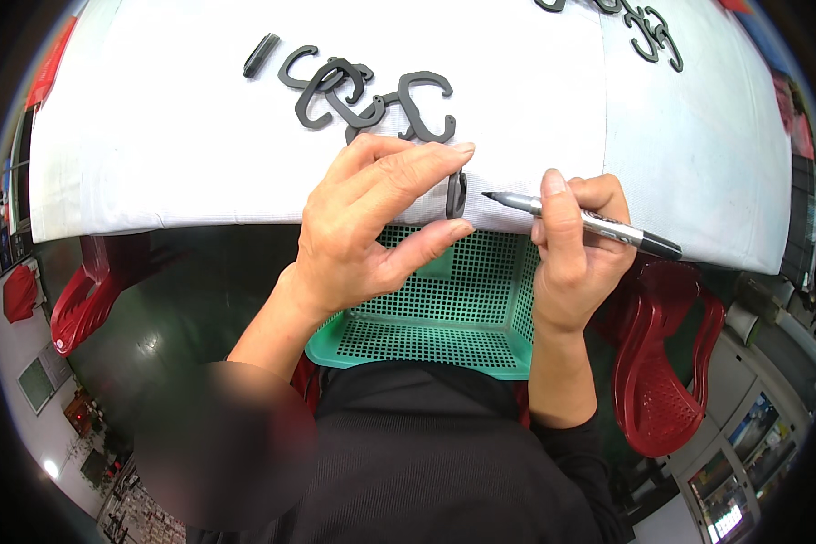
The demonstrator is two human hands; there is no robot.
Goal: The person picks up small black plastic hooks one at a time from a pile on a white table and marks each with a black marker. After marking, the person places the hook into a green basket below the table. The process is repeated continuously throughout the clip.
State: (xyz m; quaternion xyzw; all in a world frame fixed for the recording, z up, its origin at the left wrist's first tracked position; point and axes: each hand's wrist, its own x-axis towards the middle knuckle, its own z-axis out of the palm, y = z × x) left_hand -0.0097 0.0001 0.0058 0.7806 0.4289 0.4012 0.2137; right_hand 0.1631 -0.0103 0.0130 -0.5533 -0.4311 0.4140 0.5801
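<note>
Between thumb and fingertips, my left hand (367, 213) holds a black C-shaped plastic hook (457, 196), turned edge-on above the table's near edge. My right hand (576, 240) grips a grey marker pen (598, 224) with a black end; its bare dark tip points left at the hook, a small gap apart. Beyond my left hand lies a loose pile of similar black hooks (322, 91), some overlapping. One larger hook (412, 102) sits at the pile's right side. A black pen cap (261, 55) lies to the pile's left.
Several more black hooks (655, 36) lie at the table's far right. The table bears a white cloth (154, 136). Below its near edge, a green perforated basket (422, 358) rests at my lap. Red plastic chairs stand at left (95, 295) and right (662, 363).
</note>
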